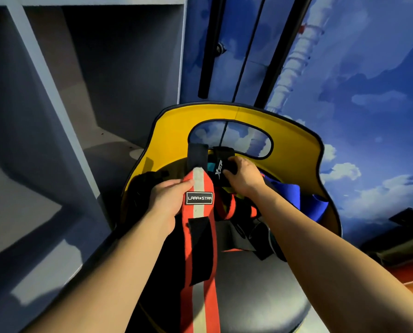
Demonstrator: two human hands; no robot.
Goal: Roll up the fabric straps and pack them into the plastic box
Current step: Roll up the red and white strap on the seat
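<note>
Nearest, the red strap (199, 248) with a pale centre stripe is pinched near its top by the left hand (168, 200). Beyond, a black strap (221, 169) is gripped by the right hand (242, 179), over the yellow chair (294, 145). Rolling is best started tight from one end, edges kept aligned. No plastic box is seen.
</note>
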